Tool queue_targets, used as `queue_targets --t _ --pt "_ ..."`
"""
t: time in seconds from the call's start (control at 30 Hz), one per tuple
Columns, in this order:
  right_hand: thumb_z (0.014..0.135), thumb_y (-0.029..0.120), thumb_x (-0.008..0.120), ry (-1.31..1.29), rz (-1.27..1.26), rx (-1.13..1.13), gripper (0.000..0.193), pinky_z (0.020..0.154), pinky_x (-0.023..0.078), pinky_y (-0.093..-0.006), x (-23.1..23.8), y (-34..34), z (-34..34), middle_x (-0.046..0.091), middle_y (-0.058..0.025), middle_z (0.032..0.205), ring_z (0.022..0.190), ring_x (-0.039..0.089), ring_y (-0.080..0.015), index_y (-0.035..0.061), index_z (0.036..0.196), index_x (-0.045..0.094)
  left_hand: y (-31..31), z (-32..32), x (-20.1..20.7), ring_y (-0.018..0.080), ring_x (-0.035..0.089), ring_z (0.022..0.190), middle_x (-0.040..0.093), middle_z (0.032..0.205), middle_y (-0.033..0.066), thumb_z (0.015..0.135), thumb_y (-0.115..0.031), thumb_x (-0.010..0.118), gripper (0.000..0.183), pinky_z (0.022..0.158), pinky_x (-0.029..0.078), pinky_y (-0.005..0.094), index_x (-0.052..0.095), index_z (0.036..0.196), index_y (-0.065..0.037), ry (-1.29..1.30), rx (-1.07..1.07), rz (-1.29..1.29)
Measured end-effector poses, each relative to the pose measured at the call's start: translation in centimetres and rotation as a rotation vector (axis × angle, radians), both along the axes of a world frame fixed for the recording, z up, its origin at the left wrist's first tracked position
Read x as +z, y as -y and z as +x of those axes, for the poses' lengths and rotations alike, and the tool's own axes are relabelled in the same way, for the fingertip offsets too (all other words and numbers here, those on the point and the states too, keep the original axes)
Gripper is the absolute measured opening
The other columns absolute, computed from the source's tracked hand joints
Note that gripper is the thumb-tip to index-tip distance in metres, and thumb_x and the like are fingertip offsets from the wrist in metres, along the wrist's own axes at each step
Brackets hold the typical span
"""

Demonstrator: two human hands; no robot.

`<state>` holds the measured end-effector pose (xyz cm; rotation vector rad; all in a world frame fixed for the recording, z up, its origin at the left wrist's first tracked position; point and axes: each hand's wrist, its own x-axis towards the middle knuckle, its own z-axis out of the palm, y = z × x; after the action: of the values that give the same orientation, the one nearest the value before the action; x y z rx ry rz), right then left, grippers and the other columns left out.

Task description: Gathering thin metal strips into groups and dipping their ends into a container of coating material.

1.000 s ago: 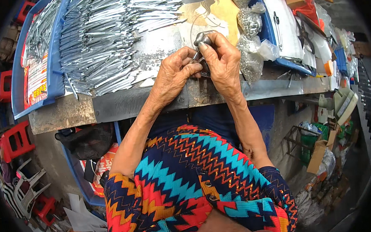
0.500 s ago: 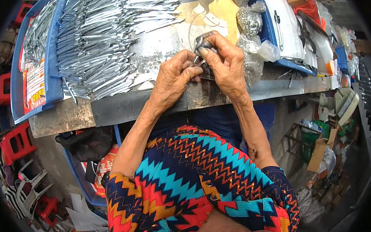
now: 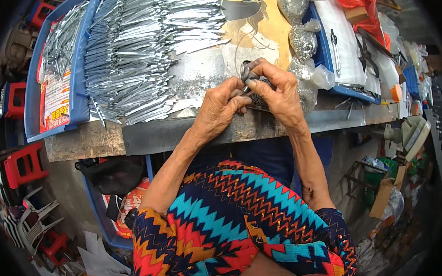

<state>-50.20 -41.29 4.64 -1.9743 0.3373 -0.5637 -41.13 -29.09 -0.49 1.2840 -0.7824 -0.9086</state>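
Both hands meet over the bench's front edge, fingertips almost touching. My left hand (image 3: pixel 221 105) pinches something small and metallic, mostly covered by the fingers. A dark grey piece sits at the fingertips of my right hand (image 3: pixel 279 91), whose thumb and forefinger press together around it; its kind cannot be made out. Left of my hands lies a wide spread of thin silvery metal strips (image 3: pixel 130 57), piled in rows. Small dark metal bits (image 3: pixel 197 76) are scattered on the sheet between the strips and my hands.
At the left stands a blue tray (image 3: pixel 80 91) with more strips. Clear bags of small metal parts (image 3: pixel 304 44) line the right side, beside another blue tray (image 3: pixel 352 93) holding pliers (image 3: pixel 367 58). The bench edge (image 3: pixel 170 133) runs before me. Red stools (image 3: pixel 25 165) stand at lower left.
The whole view has shifted, so the bench and hands appear slightly lower and further right. My hands stay together in much the same pinching pose.
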Motion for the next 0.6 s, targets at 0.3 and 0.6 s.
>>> queue_targets --t 0.3,0.6 --pt "0.077 0.004 0.058 -0.034 0.071 -0.021 0.010 0.064 0.041 -0.0249 1.1 -0.4 -0.1 0.055 -0.0080 0.078 0.070 0.052 -0.0133 -0.0043 0.081 0.056 -0.4 0.3 0.6 0.0058 0.048 0.062 0.052 0.068 0.0011 0.086 -0.007 0.053 0.014 0.058 0.041 0.0192 0.050 0.096 0.001 -0.108 -0.079 0.010" --pt "0.082 0.005 0.057 -0.072 0.250 -0.226 0.008 0.057 0.038 -0.0192 -0.1 0.6 -3.3 0.053 -0.0006 0.069 0.066 0.047 -0.0056 -0.0025 0.085 0.057 2.6 6.5 3.3 0.0102 0.049 0.071 0.058 0.077 0.0024 0.088 -0.029 0.049 0.034 0.065 0.040 0.0239 0.059 0.105 -0.002 0.378 0.178 0.029"
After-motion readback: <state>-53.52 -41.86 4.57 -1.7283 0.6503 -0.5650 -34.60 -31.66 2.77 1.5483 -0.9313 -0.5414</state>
